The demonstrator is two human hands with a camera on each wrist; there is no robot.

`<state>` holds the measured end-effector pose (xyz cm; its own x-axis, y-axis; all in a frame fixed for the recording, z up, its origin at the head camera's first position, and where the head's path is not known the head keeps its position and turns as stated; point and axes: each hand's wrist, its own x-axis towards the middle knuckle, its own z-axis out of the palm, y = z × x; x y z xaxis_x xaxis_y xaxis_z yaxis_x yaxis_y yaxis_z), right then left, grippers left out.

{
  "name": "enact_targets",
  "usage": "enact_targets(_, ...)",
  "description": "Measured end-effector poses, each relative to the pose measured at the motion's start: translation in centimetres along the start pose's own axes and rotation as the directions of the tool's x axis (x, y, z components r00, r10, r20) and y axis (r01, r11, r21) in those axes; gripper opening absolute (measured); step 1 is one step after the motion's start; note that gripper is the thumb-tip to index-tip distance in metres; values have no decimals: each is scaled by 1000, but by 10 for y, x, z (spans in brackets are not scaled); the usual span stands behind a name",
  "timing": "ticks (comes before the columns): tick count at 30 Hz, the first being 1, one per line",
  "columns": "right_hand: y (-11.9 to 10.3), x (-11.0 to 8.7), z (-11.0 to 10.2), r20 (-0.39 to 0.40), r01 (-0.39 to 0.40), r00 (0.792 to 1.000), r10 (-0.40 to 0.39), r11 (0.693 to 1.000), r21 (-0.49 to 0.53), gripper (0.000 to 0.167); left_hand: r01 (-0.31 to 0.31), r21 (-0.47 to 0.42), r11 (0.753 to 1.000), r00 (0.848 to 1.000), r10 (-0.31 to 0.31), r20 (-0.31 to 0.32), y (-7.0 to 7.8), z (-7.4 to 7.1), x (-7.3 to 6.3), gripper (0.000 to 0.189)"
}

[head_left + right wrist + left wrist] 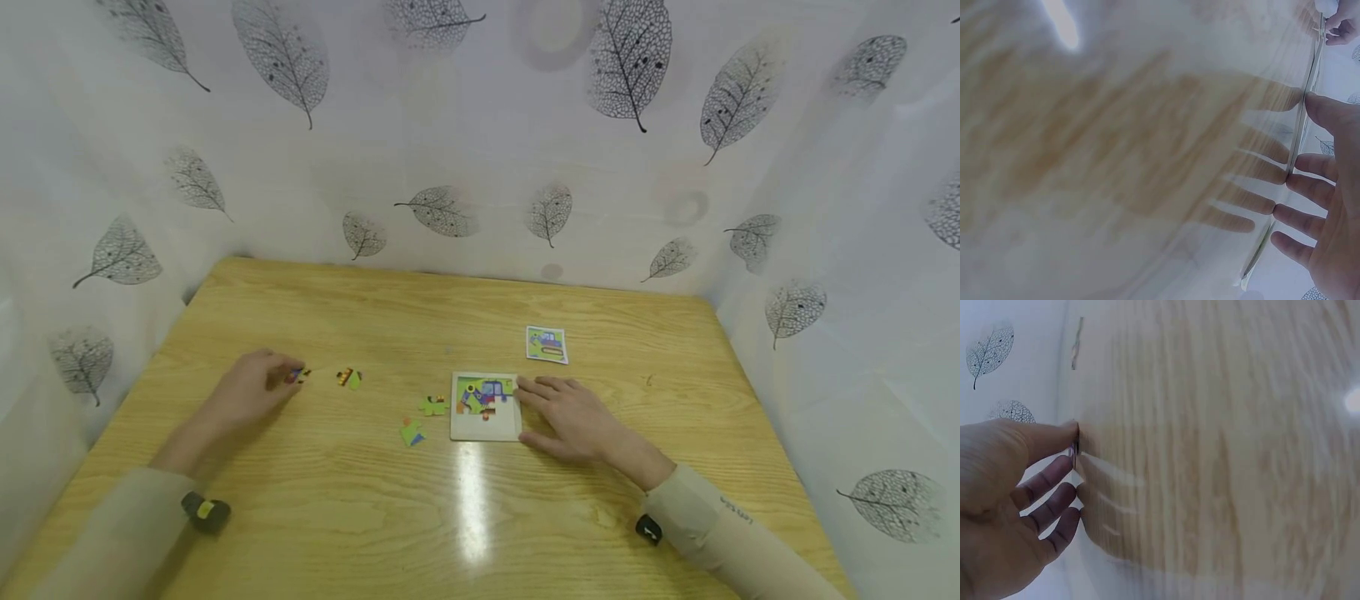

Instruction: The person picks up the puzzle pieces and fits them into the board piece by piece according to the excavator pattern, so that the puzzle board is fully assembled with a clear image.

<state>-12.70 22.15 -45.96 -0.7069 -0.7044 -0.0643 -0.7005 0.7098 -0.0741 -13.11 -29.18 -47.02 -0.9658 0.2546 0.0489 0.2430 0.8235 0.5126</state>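
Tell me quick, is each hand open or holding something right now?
Left hand: closed, pinching a small, flat, multicoloured puzzle piece.
Right hand: open, fingers extended at the right edge of the pale, square puzzle tray.

On the table (337, 517) lay the puzzle board (502, 427). At its right edge rested the right hand (572, 417); behind it, rightward, the picture card (546, 344); just left, two loose pieces (432, 407); farther left, a third piece (349, 378); farthest left, the left hand (253, 387).
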Motion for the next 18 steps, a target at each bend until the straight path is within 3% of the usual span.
enact_targets(4, 0, 0, 0, -4, 0, 1000, 0, 1000, 2, 69, 40, -46, 998, 999, -40, 16, 0, -2, -3, 42)
enact_targets(8, 0, 0, 0, -3, -1, 1000, 1, 1000, 4, 69, 101, -20, 995, 995, -102, -13, 3, -1, -8, 49)
enact_targets(13, 0, 0, 0, -1, -3, 1000, 3, 1000, 6, 69, 111, 49, 993, 992, -108, -59, 7, 2, -12, 41)
enact_targets(18, 0, 0, 0, -3, -2, 1000, 2, 1000, 9, 69, 122, 59, 991, 990, -118, -73, 9, 2, -12, 42)
